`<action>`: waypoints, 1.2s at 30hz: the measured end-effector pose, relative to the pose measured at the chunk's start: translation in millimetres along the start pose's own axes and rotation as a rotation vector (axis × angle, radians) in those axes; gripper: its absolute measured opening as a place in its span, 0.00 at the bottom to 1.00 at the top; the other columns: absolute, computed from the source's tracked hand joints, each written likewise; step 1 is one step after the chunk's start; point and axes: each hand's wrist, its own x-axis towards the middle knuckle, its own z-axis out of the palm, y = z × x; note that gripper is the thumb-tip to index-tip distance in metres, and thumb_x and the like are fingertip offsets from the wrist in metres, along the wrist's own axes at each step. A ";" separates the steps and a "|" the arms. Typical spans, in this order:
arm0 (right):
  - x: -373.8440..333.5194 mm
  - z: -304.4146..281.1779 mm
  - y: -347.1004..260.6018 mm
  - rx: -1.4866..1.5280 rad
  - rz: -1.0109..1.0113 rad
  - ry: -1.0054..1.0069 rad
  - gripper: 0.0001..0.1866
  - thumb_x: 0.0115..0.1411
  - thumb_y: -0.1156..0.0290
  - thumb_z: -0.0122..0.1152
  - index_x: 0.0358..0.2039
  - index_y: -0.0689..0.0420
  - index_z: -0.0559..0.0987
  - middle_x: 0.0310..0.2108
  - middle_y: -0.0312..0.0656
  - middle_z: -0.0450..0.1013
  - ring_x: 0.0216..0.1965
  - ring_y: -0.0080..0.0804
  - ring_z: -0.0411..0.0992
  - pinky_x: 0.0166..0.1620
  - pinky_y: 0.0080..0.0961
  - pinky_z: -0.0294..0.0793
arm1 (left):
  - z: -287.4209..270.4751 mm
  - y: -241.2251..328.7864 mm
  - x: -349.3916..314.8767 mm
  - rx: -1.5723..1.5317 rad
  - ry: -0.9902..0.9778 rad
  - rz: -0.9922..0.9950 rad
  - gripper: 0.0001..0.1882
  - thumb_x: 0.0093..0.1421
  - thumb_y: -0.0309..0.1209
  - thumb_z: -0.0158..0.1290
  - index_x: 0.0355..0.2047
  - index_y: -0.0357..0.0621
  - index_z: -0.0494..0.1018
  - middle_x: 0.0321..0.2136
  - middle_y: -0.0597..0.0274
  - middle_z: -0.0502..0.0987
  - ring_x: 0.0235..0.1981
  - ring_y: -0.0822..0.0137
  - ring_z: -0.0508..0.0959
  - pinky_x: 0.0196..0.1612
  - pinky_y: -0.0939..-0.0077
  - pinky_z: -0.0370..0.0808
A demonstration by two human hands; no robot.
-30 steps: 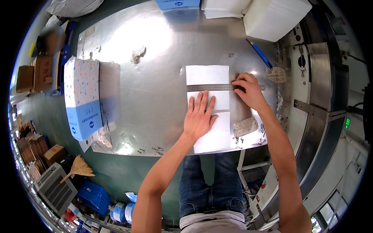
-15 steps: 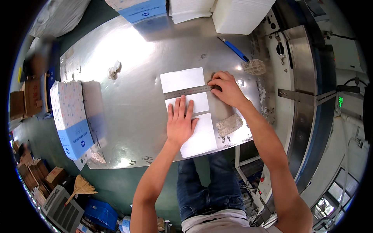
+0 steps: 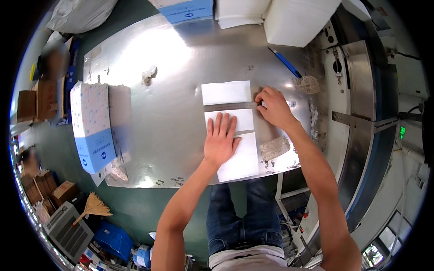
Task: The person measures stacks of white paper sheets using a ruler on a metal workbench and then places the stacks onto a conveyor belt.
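Note:
Three white sheets of paper lie in a column on a metal table: a far sheet (image 3: 226, 93), a middle sheet (image 3: 244, 120) and a longer near sheet (image 3: 242, 158). Along the gap between the far and middle sheets runs a steel ruler (image 3: 229, 107). My left hand (image 3: 220, 142) rests flat, fingers stretched out over the middle sheet and palm over the near one. With bent fingers, my right hand (image 3: 273, 106) grips the ruler's right end, just beyond the sheets' right edge.
On the metal table (image 3: 162, 131) are a blue utility knife (image 3: 285, 62), a crumpled scrap (image 3: 148, 75) and two worn tape patches. A blue-and-white package (image 3: 92, 126) stands at the left. White stacks (image 3: 296, 20) line the far edge; machinery (image 3: 357, 86) borders the right.
The head view has shifted, so the whole scene sits further right in the picture. Both hands keep about the same places on the paper and the ruler.

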 end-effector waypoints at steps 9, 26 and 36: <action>-20.3 5.6 10.6 -0.051 -0.192 0.118 0.04 0.56 0.75 0.67 0.33 0.56 0.81 0.39 0.40 0.74 0.48 0.44 0.73 0.55 0.39 0.73 | -5.2 -0.2 -1.3 -0.005 -0.009 0.006 0.39 0.65 0.48 0.57 0.71 0.42 0.64 0.67 0.47 0.65 0.69 0.44 0.62 0.73 0.39 0.55; -4.5 -6.6 7.3 0.043 -0.020 -0.062 0.16 0.50 0.71 0.74 0.40 0.56 0.82 0.44 0.41 0.75 0.50 0.46 0.74 0.57 0.41 0.72 | -0.7 -4.1 -2.2 0.022 0.018 0.039 0.38 0.64 0.48 0.58 0.68 0.40 0.65 0.68 0.47 0.65 0.69 0.47 0.63 0.73 0.43 0.57; -2.9 -11.8 3.1 0.018 0.012 -0.119 0.17 0.50 0.69 0.76 0.40 0.55 0.82 0.42 0.40 0.75 0.49 0.44 0.74 0.59 0.40 0.70 | -2.7 -3.8 -2.2 0.004 0.017 0.037 0.38 0.64 0.48 0.59 0.68 0.40 0.65 0.68 0.47 0.65 0.69 0.47 0.63 0.73 0.43 0.57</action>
